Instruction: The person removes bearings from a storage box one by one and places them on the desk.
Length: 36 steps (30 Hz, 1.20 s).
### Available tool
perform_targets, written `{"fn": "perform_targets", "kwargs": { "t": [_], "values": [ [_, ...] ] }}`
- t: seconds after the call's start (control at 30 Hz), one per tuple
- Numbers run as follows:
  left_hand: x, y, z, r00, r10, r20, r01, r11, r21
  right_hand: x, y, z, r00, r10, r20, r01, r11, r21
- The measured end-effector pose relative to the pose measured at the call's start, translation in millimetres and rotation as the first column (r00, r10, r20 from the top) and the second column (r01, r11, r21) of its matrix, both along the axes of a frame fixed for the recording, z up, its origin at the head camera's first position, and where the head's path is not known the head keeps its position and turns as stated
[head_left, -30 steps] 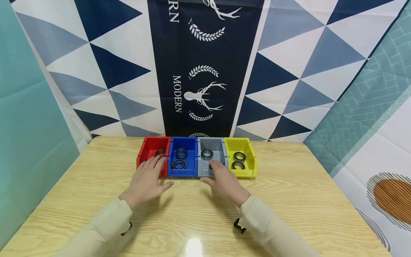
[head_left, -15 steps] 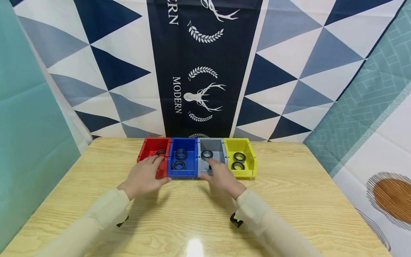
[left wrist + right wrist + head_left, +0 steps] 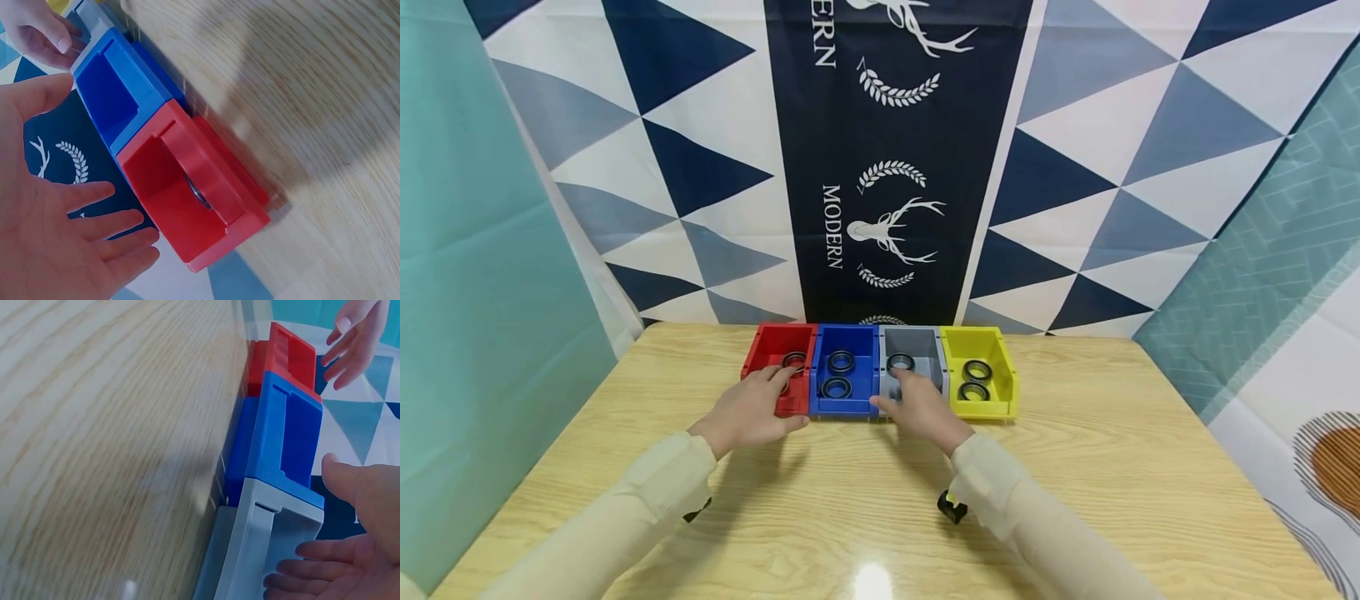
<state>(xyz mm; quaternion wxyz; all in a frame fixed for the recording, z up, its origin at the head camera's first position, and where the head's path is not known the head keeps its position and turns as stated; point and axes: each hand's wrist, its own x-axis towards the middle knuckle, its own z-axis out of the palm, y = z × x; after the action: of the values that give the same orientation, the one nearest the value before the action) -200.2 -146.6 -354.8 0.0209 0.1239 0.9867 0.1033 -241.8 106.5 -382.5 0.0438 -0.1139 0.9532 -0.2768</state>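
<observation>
A row of four-sided bins stands at the back of the table: red (image 3: 778, 337), blue (image 3: 848, 337), grey (image 3: 916, 340) and yellow (image 3: 973, 340). Dark ring-shaped bearings (image 3: 841, 372) lie inside them. My left hand (image 3: 747, 412) hovers over the front of the red bin, fingers spread and thumb apart, partly covering its bearings. In the left wrist view its palm faces the red bin and holds nothing; one bearing (image 3: 199, 192) shows inside. Over the grey bin's front reaches my right hand (image 3: 923, 408), fingers extended and thumb near the blue-grey border, hiding part of the inside.
The wooden table (image 3: 850, 500) spreads in front of the bins and to both sides. A patterned cloth (image 3: 895, 167) hangs close behind them. A teal sheet (image 3: 512, 333) borders the left, and another printed cloth (image 3: 1262, 292) the right.
The head view has shifted, so the bins appear farther right. Both hands have come slightly forward and lower over the bins; the right has also moved a little left relative to the grey bin.
</observation>
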Motion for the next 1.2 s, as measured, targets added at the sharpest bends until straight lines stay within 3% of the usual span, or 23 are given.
{"fn": "perform_targets", "kwargs": {
  "t": [0.57, 0.73, 0.83, 1.07, 1.2],
  "values": [
    [-9.4, 3.4, 2.8, 1.0, 0.004, 0.024, -0.003, 1.0, -0.006, -30.1, -38.0, 7.7, 0.977, -0.188, 0.096, 0.198, 0.975, -0.103],
    [-13.9, 1.1, 5.2, 0.997, -0.006, 0.08, 0.007, 1.0, -0.003, -31.9, -41.9, 3.7, 0.965, -0.236, 0.115, 0.25, 0.961, -0.121],
    [-19.5, 1.7, 5.8, 0.994, -0.02, 0.11, 0.019, 1.0, 0.005, -33.4, -40.0, 1.7, 0.962, -0.248, 0.119, 0.263, 0.956, -0.133],
    [-31.1, 3.8, 5.1, 0.998, -0.04, 0.058, 0.04, 0.999, 0.01, -36.5, -37.5, 0.7, 0.966, -0.229, 0.12, 0.244, 0.962, -0.124],
    [-34.8, 0.2, 8.1, 0.995, -0.012, 0.103, 0.01, 1.0, 0.017, -37.5, -44.6, 0.8, 0.969, -0.22, 0.109, 0.233, 0.965, -0.119]
  ]
}}
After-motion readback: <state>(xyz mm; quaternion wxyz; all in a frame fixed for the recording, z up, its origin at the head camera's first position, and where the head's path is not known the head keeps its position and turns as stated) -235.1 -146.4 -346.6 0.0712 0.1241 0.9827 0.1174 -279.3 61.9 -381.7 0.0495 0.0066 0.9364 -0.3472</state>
